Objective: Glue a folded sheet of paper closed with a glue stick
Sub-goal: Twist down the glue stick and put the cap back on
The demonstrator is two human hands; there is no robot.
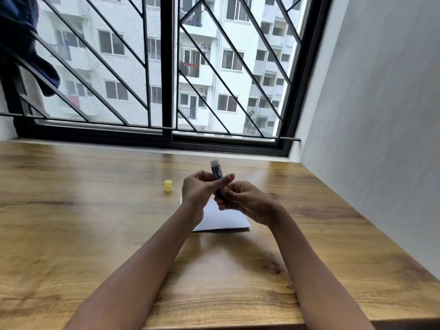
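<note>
The glue stick (217, 173) is held above the folded paper (223, 219), its long axis almost upright, with the white uncapped tip pointing up toward the window. The left hand (200, 189) grips its middle, thumb across the barrel, and the right hand (242, 201) pinches its lower end, while the yellow cap (168, 185) stands on the table (83, 210) to the left

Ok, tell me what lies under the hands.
A white sheet of paper lies flat on the wooden table below the left hand and right hand, which grip the glue stick. Its near edge shows; the hands cover its far part.
</note>
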